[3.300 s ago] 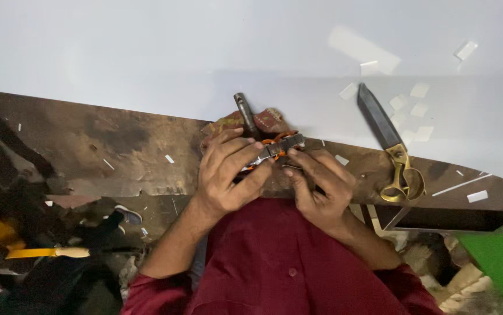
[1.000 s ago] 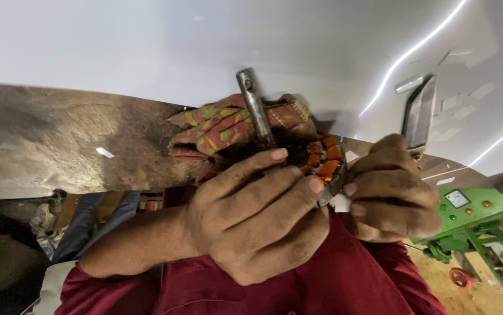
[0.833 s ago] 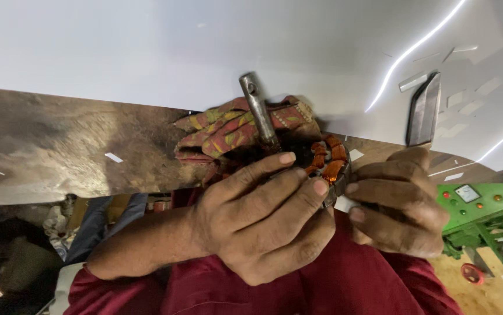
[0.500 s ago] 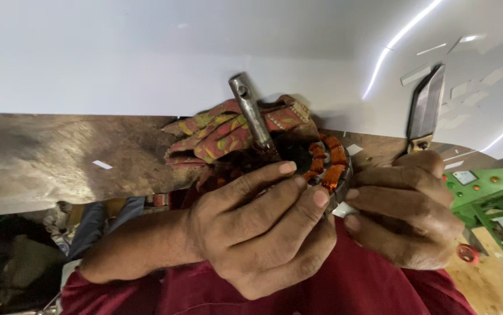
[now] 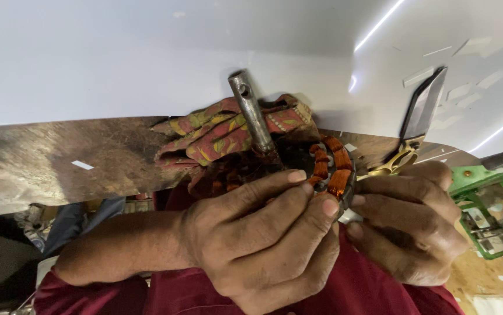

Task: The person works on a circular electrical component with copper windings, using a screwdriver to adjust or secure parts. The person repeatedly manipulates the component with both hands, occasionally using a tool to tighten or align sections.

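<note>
Gripping stator [image 5: 321,166], both hands [image 5: 263,239], table edge [image 5: 59,195]

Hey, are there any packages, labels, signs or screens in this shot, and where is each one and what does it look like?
None in view, no package, sign or screen.
Nearest to a label: small white paper slip, a bare rectangle lying on the worn brown bench top, at the picture's left.
More pale paper slips, bare strips, lie on the white sheet at upper right.

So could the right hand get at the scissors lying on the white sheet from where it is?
Probably yes. The right hand sits just below the scissors, whose brass handles lie close to its knuckles with nothing between. But its grip is busy on the copper-wound stator, so it would have to let go first.
</note>
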